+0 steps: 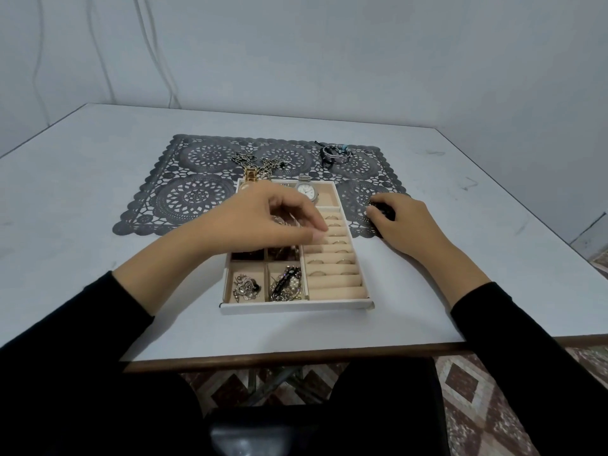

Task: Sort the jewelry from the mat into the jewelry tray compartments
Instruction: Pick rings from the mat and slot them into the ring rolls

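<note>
Head view shows me both arms in black sleeves (82,324) reaching over the pale bench (98,166). The jewelry tray (296,307) sits at the near middle, its far end lying on the dark lace mat (197,192).

My left grip (269,218) hangs over the middle of the tray with fingers curled, thumb and forefinger tips close together just above the ring rolls. I cannot tell whether anything is pinched between them.

My right grip (408,225) rests on the right part of the mat, just beside the tray, fingers curled round a small dark piece (384,210).

Several rings (344,261) are slotted in the rolls on the tray's right side. A silver watch (306,189) lies in the far compartment, and two near-left compartments hold brooch-like clusters (245,286).

On the mat beyond the tray lie a tangle of chains (263,163) and, toward the far right corner, a few bracelets (335,151).
</note>
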`<state>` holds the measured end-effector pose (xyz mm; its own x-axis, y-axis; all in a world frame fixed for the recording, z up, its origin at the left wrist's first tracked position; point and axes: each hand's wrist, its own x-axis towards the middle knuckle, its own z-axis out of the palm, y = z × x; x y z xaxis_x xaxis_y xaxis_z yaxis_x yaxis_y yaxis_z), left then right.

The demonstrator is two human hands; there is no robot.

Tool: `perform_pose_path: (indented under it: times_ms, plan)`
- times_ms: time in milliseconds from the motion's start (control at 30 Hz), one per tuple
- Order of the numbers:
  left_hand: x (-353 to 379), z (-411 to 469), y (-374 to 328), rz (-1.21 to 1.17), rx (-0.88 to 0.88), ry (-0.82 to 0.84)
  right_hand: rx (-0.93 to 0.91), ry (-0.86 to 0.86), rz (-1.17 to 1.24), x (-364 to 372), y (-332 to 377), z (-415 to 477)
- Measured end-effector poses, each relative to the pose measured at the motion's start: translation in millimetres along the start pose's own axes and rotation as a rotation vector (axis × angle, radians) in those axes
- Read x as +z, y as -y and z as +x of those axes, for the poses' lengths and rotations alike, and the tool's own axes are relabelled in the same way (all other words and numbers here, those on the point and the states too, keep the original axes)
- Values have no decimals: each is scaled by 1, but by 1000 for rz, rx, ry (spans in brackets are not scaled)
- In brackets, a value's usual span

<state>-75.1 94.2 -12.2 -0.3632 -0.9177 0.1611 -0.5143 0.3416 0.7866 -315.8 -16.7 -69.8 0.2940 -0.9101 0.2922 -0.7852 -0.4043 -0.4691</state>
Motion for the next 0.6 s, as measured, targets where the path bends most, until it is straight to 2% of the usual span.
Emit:
perform_pose_path:
  times_ms: [167,333,467,600]
  plan:
    - [-25,16,23,7,-41,-338,23,-65,27,-4,2,15]
    - [-66,51,64,144,-84,-554,43,-88,39,-1,2,53]
    - [-86,73,98,205,-206,-593,89,-75,26,2,0,78]
    - [-93,89,133,368,-251,-476,140,-72,-8,13,-9,107]
